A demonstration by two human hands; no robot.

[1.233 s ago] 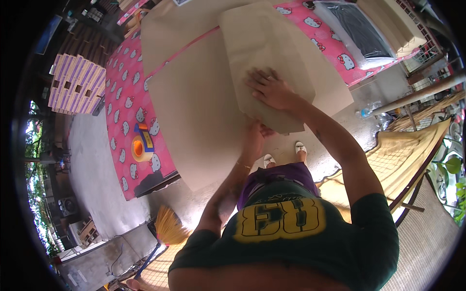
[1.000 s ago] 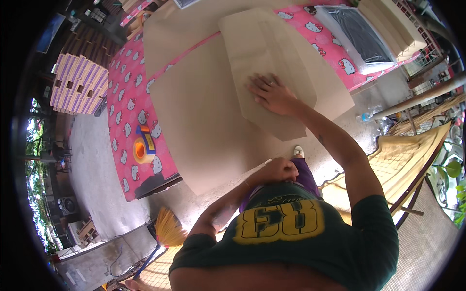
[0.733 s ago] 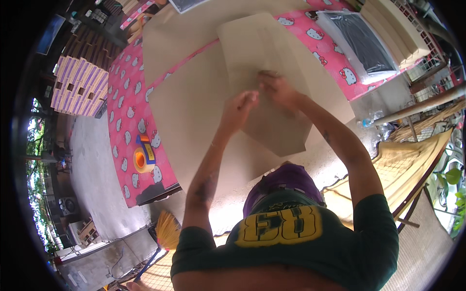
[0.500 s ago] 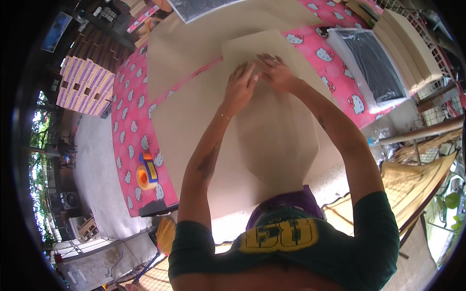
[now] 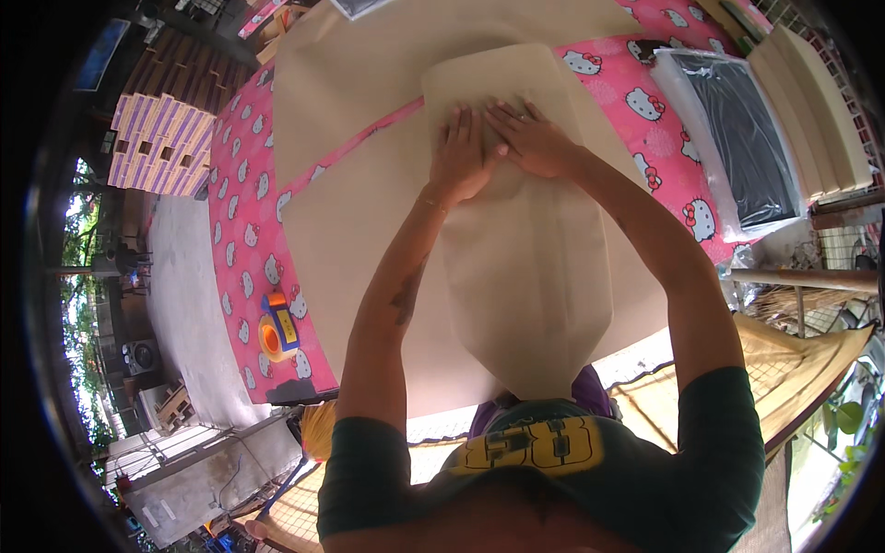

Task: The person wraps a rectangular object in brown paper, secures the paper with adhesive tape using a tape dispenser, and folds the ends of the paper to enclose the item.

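A long brown paper piece (image 5: 525, 267), folded into a flat sleeve-like shape with a tapered near end, lies in front of me. Its near tip reaches my shirt. Both palms press on its far half. My left hand (image 5: 466, 155) lies flat with its fingers pointing away from me. Beside it, my right hand (image 5: 533, 138) rests with its fingers spread a little, angled to the left; the thumbs nearly meet. Under the folded piece is a wide brown paper sheet (image 5: 369, 276), and another brown sheet (image 5: 359, 92) lies beyond it.
A pink cartoon-print cloth (image 5: 244, 212) covers the table. On its left edge stands a blue-and-orange tape dispenser (image 5: 279, 330). A plastic-wrapped black panel (image 5: 733, 138) lies at right, beside long cardboard pieces (image 5: 811, 111). Stacked boxes (image 5: 161, 143) stand at far left.
My hands have slid slightly toward me on the folded paper. The view has shifted a little, and the paper's tapered near end now shows more fully.
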